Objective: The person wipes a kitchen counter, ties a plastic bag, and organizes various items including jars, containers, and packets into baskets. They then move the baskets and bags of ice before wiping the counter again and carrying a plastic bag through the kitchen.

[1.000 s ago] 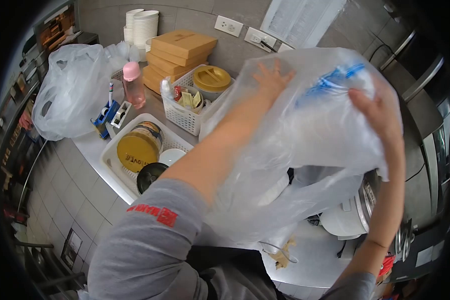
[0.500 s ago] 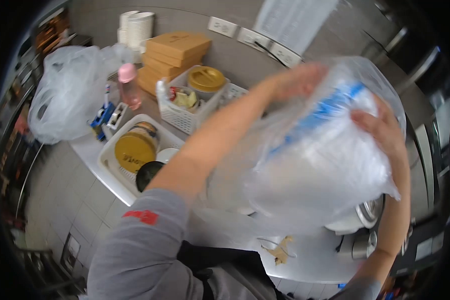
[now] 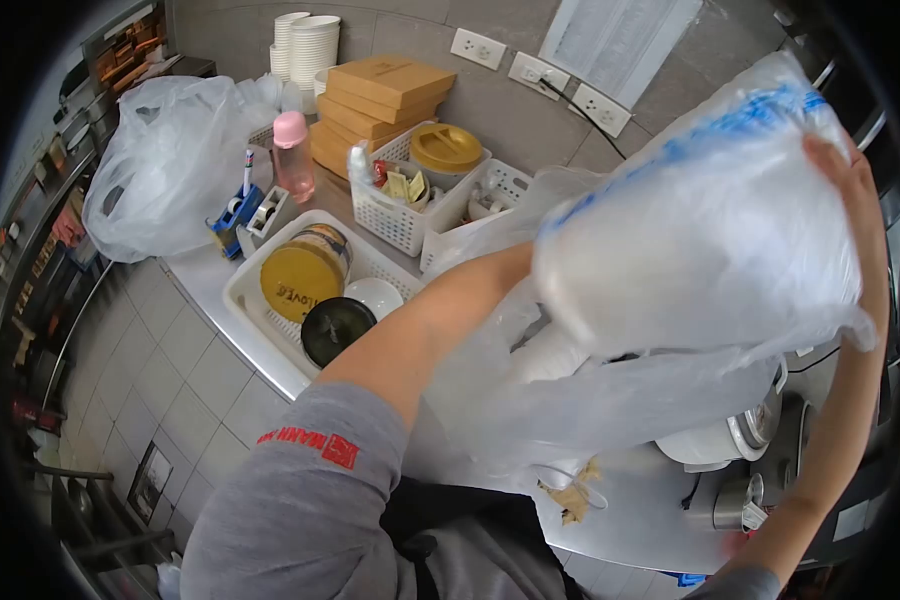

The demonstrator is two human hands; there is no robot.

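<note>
A bulky plastic bag [image 3: 710,240] with blue print and white contents is held up tilted at the right. My right hand [image 3: 845,185] grips its upper right side, fingers bent over the film. My left forearm reaches behind the bag, which hides that hand and its fingers. Under the bag, a looser clear plastic bag [image 3: 610,410] spreads over the steel table [image 3: 660,510], with a white bundle [image 3: 548,352] showing at its opening. What fills the printed bag cannot be made out.
A white tray [image 3: 240,290] at left holds a gold-lidded tub [image 3: 298,280] and a dark lid [image 3: 338,330]. Behind stand white baskets [image 3: 390,218], cardboard boxes [image 3: 390,82], a pink-capped bottle [image 3: 292,160] and a tape dispenser [image 3: 235,220]. A rice cooker [image 3: 705,445] sits right.
The printed bag has moved up and to the right with my right hand. My left hand, seen at the bag's upper left before, is now hidden behind it. The view has shifted slightly.
</note>
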